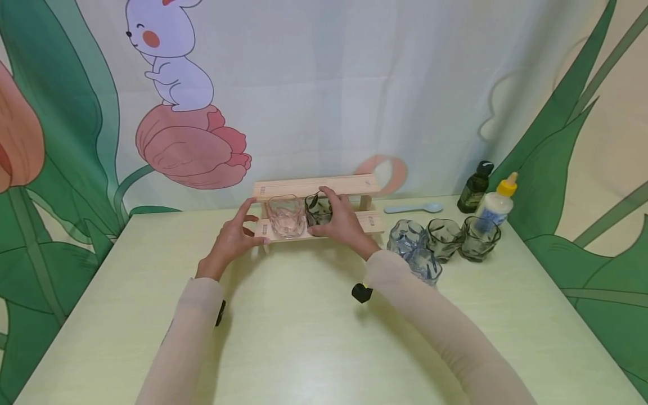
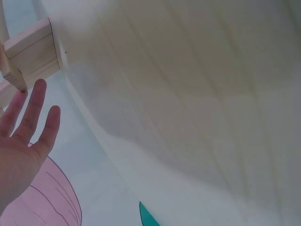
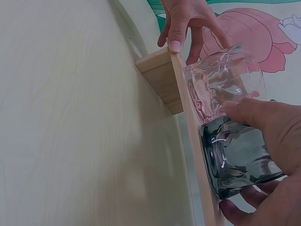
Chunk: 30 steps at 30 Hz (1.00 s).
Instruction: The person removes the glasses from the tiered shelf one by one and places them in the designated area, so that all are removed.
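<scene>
A two-tier wooden rack (image 1: 372, 222) stands against the back cloth, with a clear pinkish glass (image 1: 287, 219) on the left of its lower board. Right beside that glass sits a dark grey glass (image 1: 316, 214). My right hand (image 1: 345, 222) grips the dark glass, thumb on its left side and fingers on the other; in the right wrist view the glass (image 3: 240, 153) stands against the board. At the rack's left end, my left hand (image 1: 234, 236) rests its thumb on the lower board's front corner (image 3: 173, 52). Its fingers are spread and fairly straight.
To the right of the rack stand two blue glasses (image 1: 406, 237) and two grey glasses (image 1: 478, 242). Behind them are a dark bottle (image 1: 475, 188) and a white bottle with a yellow cap (image 1: 496, 205). A pale blue spoon (image 1: 414, 208) lies near the back edge.
</scene>
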{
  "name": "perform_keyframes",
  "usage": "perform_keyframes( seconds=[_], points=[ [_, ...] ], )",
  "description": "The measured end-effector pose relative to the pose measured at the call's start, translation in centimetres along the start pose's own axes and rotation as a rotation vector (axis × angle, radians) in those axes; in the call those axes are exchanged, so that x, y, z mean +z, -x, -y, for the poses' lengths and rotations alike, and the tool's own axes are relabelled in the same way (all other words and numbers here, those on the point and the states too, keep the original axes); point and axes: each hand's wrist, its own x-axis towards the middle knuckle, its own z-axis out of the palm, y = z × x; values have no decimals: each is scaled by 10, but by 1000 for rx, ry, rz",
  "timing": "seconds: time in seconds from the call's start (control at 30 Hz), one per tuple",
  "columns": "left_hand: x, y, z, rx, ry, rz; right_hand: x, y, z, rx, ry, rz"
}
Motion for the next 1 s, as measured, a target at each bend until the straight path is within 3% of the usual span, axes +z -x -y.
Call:
perform_keyframes(
  seconds=[1.0],
  points=[
    [-1,0,1,12,-17,-12,-2,1,-1,2,4,-28]
  ],
)
